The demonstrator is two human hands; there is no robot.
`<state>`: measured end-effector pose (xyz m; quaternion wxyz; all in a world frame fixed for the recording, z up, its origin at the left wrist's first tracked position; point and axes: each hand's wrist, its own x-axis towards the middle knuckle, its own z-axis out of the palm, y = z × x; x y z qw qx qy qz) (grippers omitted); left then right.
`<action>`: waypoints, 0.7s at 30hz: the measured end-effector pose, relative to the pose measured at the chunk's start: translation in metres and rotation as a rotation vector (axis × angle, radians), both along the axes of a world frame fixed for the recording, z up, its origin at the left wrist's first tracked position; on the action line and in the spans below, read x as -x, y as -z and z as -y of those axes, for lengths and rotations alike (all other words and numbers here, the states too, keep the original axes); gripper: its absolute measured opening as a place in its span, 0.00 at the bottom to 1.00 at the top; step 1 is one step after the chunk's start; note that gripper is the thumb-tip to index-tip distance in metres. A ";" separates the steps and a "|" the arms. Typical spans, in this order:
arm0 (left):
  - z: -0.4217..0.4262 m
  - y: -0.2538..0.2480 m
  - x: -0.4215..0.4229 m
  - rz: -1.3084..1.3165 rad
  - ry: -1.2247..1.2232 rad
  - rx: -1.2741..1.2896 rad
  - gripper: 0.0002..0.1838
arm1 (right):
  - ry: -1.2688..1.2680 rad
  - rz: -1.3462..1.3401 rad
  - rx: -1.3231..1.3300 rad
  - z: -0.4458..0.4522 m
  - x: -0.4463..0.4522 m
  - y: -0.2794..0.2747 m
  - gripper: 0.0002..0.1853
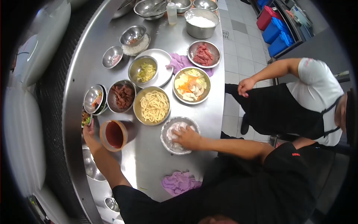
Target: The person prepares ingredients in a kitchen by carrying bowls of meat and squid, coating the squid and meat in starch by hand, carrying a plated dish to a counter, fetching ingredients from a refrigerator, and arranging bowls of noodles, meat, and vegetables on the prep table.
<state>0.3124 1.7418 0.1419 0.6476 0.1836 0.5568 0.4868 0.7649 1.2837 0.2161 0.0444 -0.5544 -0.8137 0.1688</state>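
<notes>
My right hand (188, 138) reaches into a metal bowl (164, 145) of white, flour-dusted pieces (173, 131). Its fingers are apart and rest on the pieces, with the fingertips partly hidden. Far to the left, my left hand (88, 129) is closed at the rim of a bowl of chopped greens and brown food (86, 118). Part of that bowl is cut off by the table's edge and the picture border. Beside my left forearm stands a tub of dark red sauce (115, 134). A bowl of thick noodles (152, 106) lies between my two hands, farther up the table.
Bowls of cooked brown meat (123, 97), mixed vegetables (192, 86), raw red meat (203, 54) and shredded cabbage (145, 72) stand beyond. Purple cloths (181, 183) lie on the steel table (149, 164). At right, a co-worker in a black apron (268, 108) stands close by.
</notes>
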 end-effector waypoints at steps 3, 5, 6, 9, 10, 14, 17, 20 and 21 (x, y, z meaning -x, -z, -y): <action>0.004 -0.019 0.007 -0.007 -0.019 -0.066 0.16 | 0.028 -0.027 0.091 0.014 -0.014 -0.016 0.18; 0.012 -0.041 -0.002 -0.044 -0.023 -0.111 0.17 | 0.017 -0.108 0.015 0.023 -0.037 -0.038 0.20; 0.020 -0.050 0.001 -0.078 -0.006 -0.120 0.19 | 0.008 -0.187 0.003 0.031 -0.042 -0.053 0.21; 0.052 -0.081 -0.026 -0.057 -0.119 -0.017 0.23 | 0.357 -0.378 -0.031 0.045 -0.061 -0.074 0.21; 0.055 -0.083 -0.028 -0.047 -0.154 0.009 0.24 | 0.341 -0.384 -0.036 0.047 -0.069 -0.077 0.21; 0.091 -0.069 -0.023 -0.036 -0.091 -0.151 0.27 | 0.845 -0.485 0.129 0.057 -0.094 -0.078 0.17; 0.087 -0.023 0.025 0.173 -0.087 -0.206 0.22 | 0.810 -0.578 0.275 0.066 -0.112 -0.036 0.16; 0.124 -0.057 -0.014 0.037 -0.155 -0.268 0.22 | 0.757 -0.757 0.411 0.057 -0.109 -0.022 0.14; 0.124 -0.064 -0.019 0.023 -0.178 -0.211 0.22 | 0.829 -0.830 0.550 0.056 -0.107 -0.025 0.13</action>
